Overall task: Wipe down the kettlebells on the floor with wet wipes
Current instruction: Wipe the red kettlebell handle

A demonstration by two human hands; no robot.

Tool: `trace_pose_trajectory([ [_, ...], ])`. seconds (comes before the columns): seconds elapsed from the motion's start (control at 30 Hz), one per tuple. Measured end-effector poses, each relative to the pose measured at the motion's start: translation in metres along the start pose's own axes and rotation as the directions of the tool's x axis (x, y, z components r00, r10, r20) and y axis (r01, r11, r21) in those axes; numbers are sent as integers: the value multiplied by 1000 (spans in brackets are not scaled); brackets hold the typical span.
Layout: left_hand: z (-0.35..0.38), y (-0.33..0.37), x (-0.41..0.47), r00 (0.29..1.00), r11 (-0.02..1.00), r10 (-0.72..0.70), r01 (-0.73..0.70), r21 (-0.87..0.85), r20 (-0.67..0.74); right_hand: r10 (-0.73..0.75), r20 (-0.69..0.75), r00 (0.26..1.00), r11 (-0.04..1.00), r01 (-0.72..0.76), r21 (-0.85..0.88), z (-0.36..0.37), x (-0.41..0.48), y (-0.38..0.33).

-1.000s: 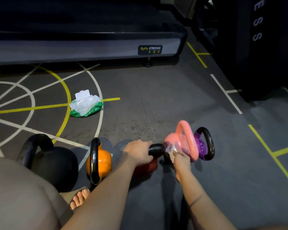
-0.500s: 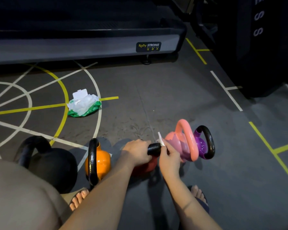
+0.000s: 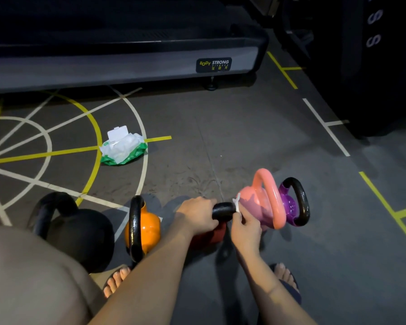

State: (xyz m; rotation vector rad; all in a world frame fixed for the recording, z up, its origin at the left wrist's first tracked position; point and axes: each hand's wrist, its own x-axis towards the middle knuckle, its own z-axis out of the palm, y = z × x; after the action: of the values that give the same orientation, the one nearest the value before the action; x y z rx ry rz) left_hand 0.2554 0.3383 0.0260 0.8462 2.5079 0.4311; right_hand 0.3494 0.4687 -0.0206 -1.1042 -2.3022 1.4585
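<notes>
A row of kettlebells stands on the grey floor: a large black one [image 3: 80, 233], an orange one [image 3: 143, 228], a red one [image 3: 209, 238], a pink one [image 3: 263, 202] and a purple one [image 3: 293, 205]. My left hand [image 3: 197, 214] grips the red kettlebell's black handle [image 3: 223, 211]. Just right of it, my right hand [image 3: 245, 227] pinches a small white wet wipe [image 3: 236, 204] against the handle's right end. Most of the red body is hidden under my hands.
An open green-and-white wipes pack [image 3: 122, 148] lies on the floor to the far left. A treadmill base [image 3: 127, 64] runs across the back, and a dark machine [image 3: 373, 66] stands at the right. My sandalled feet [image 3: 116, 281] are near the kettlebells.
My right hand with the wipe has shifted along the red kettlebell's handle, from its right side up onto its end. My left hand keeps its grip.
</notes>
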Motion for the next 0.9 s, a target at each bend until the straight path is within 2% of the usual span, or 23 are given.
trace_pose_trajectory([
  [0.13,-1,4,-2,1000,1000,-8,8,22,0,-119,-48,992,993,118,-25,-1,-17,-21],
  [0.27,-1,5,-2,1000,1000,-5,5,17,-4,-202,-19,979,979,201,-32,2,-18,-15],
  [0.3,0,4,-3,1000,1000,-4,4,17,-6,-191,-4,982,981,190,-43,1,-13,-10],
  [0.43,1,2,-2,1000,1000,-11,11,15,-8,0,149,989,1000,3,-22,-6,13,15],
  [0.53,0,0,0,1000,1000,-15,15,2,-11,9,141,990,1000,-9,1,-6,12,5],
  [0.63,0,0,0,1000,1000,-11,11,0,-6,-117,42,992,993,118,-18,-2,-5,-16],
  [0.73,1,2,0,1000,1000,-22,23,17,-17,-286,21,958,958,286,19,3,-18,-30],
  [0.83,2,4,-1,999,999,-39,39,38,-13,-373,14,928,928,373,-2,2,-19,-27],
  [0.9,3,5,-2,999,998,-37,38,45,-18,-375,8,927,926,375,-38,-2,-16,-21],
])
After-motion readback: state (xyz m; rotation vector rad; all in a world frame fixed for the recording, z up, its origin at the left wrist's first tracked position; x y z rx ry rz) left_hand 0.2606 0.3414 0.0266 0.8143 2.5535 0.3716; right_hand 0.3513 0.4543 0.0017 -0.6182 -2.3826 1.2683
